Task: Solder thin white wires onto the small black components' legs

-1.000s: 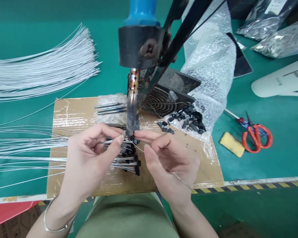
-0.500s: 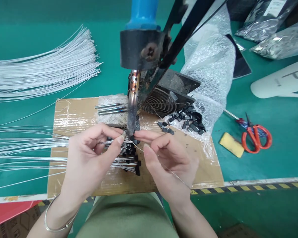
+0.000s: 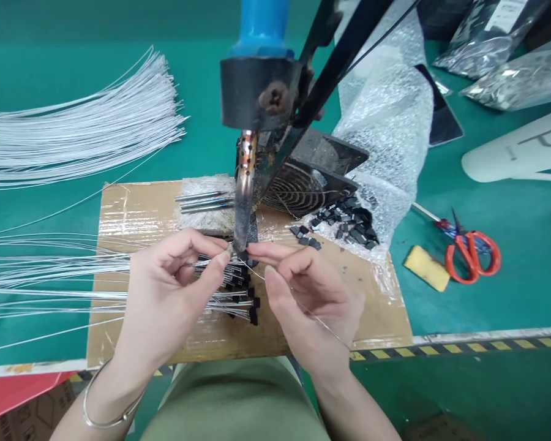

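Pinching tiny part [image 3: 230,248] in left hand [image 3: 168,294], solder wire [image 3: 253,271] in right hand [image 3: 316,306]: likely light, bendy; hold near end.

— Lighting?
— Bright, diffuse; worktop [image 3: 518,306] evenly lit. Floor [image 3: 496,392] at five o'clock, dim.
— Glare?
— White sparkle on bubble wrap [image 3: 390,122], one o'clock; streaks on taped cardboard [image 3: 142,226], nine o'clock; highlight on blue handle [image 3: 264,27], twelve o'clock.
— Definition?
— Mostly sharp; detail between fingertips [image 3: 223,258] soft. Wide-angle stretch towards edges, clear bags [image 3: 514,79] at two o'clock.
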Action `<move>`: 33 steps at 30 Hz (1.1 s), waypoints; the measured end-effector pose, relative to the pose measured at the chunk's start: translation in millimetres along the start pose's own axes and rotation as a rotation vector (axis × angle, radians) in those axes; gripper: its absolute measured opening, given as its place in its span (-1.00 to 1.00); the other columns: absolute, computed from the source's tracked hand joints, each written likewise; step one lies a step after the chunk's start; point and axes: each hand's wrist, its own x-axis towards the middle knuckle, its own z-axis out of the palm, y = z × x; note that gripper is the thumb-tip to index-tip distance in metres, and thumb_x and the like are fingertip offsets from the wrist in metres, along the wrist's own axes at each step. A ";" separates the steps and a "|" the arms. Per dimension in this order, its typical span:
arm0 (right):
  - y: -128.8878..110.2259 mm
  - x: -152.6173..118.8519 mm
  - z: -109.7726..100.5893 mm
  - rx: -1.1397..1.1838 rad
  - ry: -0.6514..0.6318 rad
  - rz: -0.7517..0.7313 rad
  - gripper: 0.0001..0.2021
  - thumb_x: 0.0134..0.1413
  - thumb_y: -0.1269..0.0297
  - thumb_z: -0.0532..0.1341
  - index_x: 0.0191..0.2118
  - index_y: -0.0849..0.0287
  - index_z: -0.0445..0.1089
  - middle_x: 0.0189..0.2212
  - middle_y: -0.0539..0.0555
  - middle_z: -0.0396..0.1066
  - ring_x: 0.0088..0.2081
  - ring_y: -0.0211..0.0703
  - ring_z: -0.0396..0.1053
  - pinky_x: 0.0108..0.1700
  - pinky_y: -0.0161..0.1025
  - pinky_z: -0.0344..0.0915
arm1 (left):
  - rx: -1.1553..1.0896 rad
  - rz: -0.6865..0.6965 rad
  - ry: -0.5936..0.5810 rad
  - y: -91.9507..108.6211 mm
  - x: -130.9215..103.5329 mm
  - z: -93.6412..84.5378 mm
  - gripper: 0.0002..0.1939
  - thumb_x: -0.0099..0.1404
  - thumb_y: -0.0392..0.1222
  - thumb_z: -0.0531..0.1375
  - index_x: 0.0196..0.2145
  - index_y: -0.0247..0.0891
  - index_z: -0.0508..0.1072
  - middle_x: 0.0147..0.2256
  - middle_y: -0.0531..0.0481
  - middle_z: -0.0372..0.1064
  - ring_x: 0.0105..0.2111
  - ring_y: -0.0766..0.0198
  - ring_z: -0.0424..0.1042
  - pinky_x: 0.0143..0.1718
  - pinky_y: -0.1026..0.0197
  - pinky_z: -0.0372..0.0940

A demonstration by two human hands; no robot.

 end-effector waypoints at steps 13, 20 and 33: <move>-1.3 -0.8 2.1 -0.003 0.017 -0.015 -0.77 0.22 0.55 0.30 -0.37 0.05 0.39 -0.07 0.02 0.68 -0.02 -0.11 0.63 0.14 -0.11 0.50 | -0.032 -0.033 0.051 6.0 -2.8 3.8 -0.90 0.19 -0.32 0.41 -0.44 -0.18 0.60 -0.34 0.05 0.63 -0.51 0.38 0.36 -0.55 0.28 0.08; -1.3 -1.6 2.8 -0.010 0.025 -0.010 -0.79 0.22 0.51 0.30 -0.36 0.05 0.38 -0.08 0.05 0.69 -0.02 -0.09 0.64 0.12 -0.10 0.52 | -0.040 -0.032 0.057 5.4 -3.2 3.8 -0.89 0.20 -0.32 0.41 -0.45 -0.18 0.60 -0.34 0.05 0.63 -0.52 0.41 0.32 -0.55 0.29 0.08; 0.6 -3.0 2.8 -0.030 0.036 -0.017 -0.79 0.24 0.50 0.30 -0.37 0.06 0.37 -0.09 0.07 0.69 -0.04 -0.07 0.65 0.09 -0.08 0.52 | -0.012 -0.017 0.046 5.2 -2.5 2.7 -0.91 0.20 -0.31 0.41 -0.43 -0.19 0.60 -0.39 0.04 0.59 -0.54 0.39 0.31 -0.58 0.29 0.08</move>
